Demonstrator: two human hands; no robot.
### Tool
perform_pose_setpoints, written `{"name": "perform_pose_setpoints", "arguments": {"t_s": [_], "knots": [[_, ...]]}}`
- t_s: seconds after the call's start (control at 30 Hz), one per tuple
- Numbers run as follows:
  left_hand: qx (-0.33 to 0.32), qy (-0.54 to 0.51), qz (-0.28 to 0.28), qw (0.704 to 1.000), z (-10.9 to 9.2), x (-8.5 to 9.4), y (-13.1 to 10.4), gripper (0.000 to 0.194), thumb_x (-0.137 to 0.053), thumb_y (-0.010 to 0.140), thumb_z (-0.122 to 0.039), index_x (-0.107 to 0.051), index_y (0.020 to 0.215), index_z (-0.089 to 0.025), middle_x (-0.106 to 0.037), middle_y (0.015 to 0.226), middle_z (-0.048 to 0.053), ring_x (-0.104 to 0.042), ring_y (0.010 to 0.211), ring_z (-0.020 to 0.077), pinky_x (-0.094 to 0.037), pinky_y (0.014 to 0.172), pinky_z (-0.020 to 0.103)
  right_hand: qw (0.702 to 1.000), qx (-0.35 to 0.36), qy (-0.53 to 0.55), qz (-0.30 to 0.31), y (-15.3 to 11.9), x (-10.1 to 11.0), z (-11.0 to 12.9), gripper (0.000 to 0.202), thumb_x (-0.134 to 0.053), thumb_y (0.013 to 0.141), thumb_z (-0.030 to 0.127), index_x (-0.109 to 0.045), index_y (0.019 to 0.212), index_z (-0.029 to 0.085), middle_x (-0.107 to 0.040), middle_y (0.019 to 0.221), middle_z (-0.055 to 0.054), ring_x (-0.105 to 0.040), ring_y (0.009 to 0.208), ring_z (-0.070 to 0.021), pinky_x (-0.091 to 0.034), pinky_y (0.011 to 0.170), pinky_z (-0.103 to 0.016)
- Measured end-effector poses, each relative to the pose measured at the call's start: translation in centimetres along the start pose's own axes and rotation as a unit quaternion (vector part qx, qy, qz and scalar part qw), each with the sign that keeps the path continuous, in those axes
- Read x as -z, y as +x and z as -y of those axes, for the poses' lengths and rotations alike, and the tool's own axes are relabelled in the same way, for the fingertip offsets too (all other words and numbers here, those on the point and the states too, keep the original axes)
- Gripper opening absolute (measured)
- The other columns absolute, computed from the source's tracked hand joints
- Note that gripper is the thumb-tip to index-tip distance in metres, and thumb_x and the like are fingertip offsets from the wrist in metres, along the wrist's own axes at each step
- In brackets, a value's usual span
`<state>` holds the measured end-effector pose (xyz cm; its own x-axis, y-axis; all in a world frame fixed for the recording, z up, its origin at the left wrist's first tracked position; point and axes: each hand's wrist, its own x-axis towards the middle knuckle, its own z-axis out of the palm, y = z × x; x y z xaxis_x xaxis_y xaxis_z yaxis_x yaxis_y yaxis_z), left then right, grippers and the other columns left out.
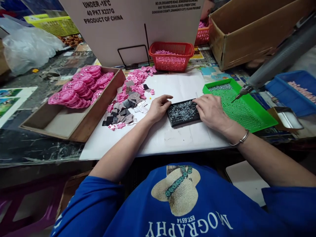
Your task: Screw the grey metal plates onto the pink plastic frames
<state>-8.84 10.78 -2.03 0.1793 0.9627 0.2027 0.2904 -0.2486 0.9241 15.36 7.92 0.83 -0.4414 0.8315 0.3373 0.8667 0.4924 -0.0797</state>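
A small black tray (184, 113) strewn with shiny screws lies between my two hands on white paper. My left hand (158, 108) holds its left end, with thumb and fingers at the corner. Around the right end curls my right hand (211, 108), its fingertips over the edge; a bracelet circles that wrist. Just beyond the right hand is a green tray (261, 121) with more screws gathered at its far end. Left of my left hand lie a pile of grey and black square plates (120, 113) and small pink plastic parts (135, 79).
On the left, a cardboard tray (90, 123) holds pink rounded cases (79, 87). A red basket (170, 62) of pink pieces stands behind, before a large white carton (128, 29). An electric screwdriver (261, 72) hangs over the green tray. A blue bin (293, 95) sits at far right.
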Motion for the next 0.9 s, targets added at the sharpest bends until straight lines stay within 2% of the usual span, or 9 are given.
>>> {"name": "perform_pose_setpoints", "arguments": {"t_s": [0.2,0.33,0.47,0.57,0.67,0.8,0.9], "knots": [[0.002,0.007,0.001,1.000,-0.1,0.0,0.0,0.023,-0.058,0.088,-0.013,-0.068,0.108,-0.014,-0.065,0.079,0.001,-0.056,0.072,0.0121,-0.044,0.075,0.028,1.000,0.005,0.004,0.013,0.3,-0.4,-0.1,0.037,-0.038,0.094,0.020,-0.069,0.112,0.018,-0.069,0.108,-0.012,-0.053,0.109,-0.0294,-0.034,0.102,-0.049],[0.002,0.009,-0.001,1.000,-0.1,0.0,0.1,0.023,-0.058,0.088,-0.011,-0.068,0.107,-0.014,-0.065,0.078,0.001,-0.055,0.072,0.0117,-0.043,0.074,0.027,1.000,0.005,0.012,-0.021,0.2,-0.3,-0.1,0.038,-0.036,0.095,0.022,-0.067,0.118,0.019,-0.069,0.113,-0.011,-0.052,0.117,-0.0303,-0.034,0.106,-0.050],[0.001,0.007,-0.003,1.000,-0.1,0.0,0.0,0.022,-0.058,0.088,-0.012,-0.069,0.106,-0.014,-0.065,0.077,0.000,-0.056,0.072,0.0114,-0.044,0.074,0.027,0.999,0.036,-0.033,-0.003,-0.3,-0.4,0.4,0.039,-0.034,0.095,0.020,-0.066,0.117,0.018,-0.069,0.110,-0.012,-0.052,0.117,-0.0326,-0.032,0.110,-0.056],[0.002,0.006,-0.002,1.000,-0.1,0.0,0.0,0.021,-0.058,0.087,-0.013,-0.069,0.106,-0.016,-0.066,0.078,0.001,-0.057,0.072,0.0117,-0.045,0.075,0.027,0.999,0.044,-0.009,-0.021,-0.6,-0.1,0.9,0.038,-0.034,0.097,0.025,-0.068,0.115,0.022,-0.068,0.108,-0.011,-0.055,0.111,-0.0317,-0.037,0.106,-0.056],[0.000,0.002,-0.002,1.000,0.0,-0.1,0.1,0.022,-0.058,0.087,-0.012,-0.069,0.106,-0.015,-0.067,0.080,0.002,-0.058,0.073,0.0120,-0.045,0.076,0.028,0.997,0.040,0.054,-0.035,-0.4,0.3,1.3,0.040,-0.033,0.099,0.029,-0.066,0.120,0.021,-0.066,0.117,-0.012,-0.055,0.114,-0.0315,-0.043,0.102,-0.054],[0.005,-0.001,-0.002,1.000,-0.1,-0.1,0.0,0.022,-0.057,0.088,-0.012,-0.069,0.106,-0.013,-0.068,0.081,0.003,-0.058,0.074,0.0124,-0.046,0.076,0.028,0.995,0.039,0.083,0.026,0.2,0.1,2.4,0.047,-0.032,0.100,0.042,-0.062,0.122,0.015,-0.064,0.118,-0.017,-0.057,0.113,-0.0327,-0.047,0.103,-0.053],[0.003,0.000,0.000,1.000,-0.2,-0.1,0.0,0.022,-0.057,0.087,-0.013,-0.070,0.105,-0.013,-0.068,0.081,0.002,-0.059,0.074,0.0123,-0.046,0.076,0.027,0.996,0.024,0.074,0.049,0.5,-0.6,3.8,0.056,-0.032,0.099,0.051,-0.062,0.121,0.009,-0.062,0.120,-0.020,-0.056,0.112,-0.0341,-0.047,0.103,-0.053]]}}
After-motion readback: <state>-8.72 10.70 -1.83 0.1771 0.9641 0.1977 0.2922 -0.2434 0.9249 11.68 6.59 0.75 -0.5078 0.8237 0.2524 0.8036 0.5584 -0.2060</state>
